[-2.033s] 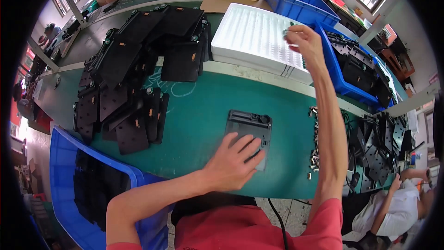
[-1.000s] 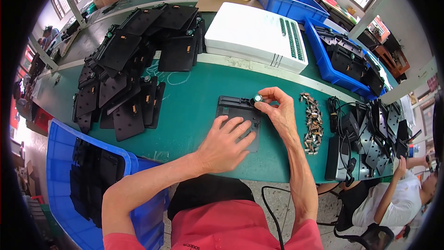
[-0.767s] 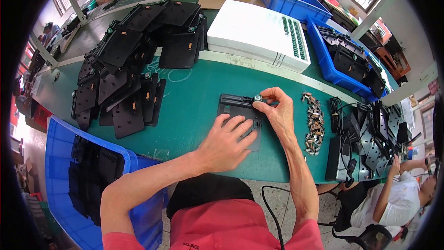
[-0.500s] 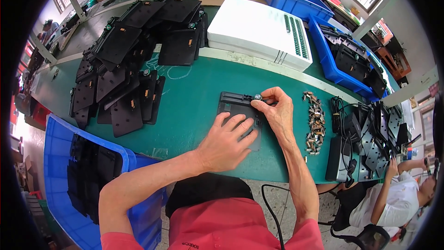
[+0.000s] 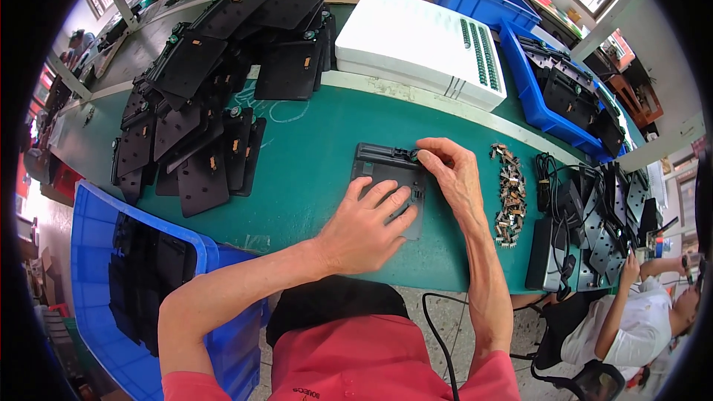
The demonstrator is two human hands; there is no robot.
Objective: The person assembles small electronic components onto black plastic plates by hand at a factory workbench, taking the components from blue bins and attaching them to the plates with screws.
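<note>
A flat black plastic panel (image 5: 371, 174) lies on the green tabletop in front of me, with a raised bar along its far edge. My left hand (image 5: 366, 223) rests on the panel's near part, fingers spread. At the far right corner sits a small round green part (image 5: 414, 154), partly covered by my right hand (image 5: 454, 178). The thumb and forefinger of that hand are pinched together at this corner. Just right of my right hand is a heap of small metal connectors (image 5: 509, 197).
Stacked black panels (image 5: 200, 67) fill the far left. A white foam block (image 5: 416, 37) holds rows of green parts. Blue bins stand at lower left (image 5: 96, 252) and far right (image 5: 523, 89). Cables and a power adapter (image 5: 544, 252) lie right. A person (image 5: 631, 319) sits nearby.
My right thumb and forefinger have shifted slightly on the round part, which sits lower at the panel's corner. My left hand stays nearly in place.
</note>
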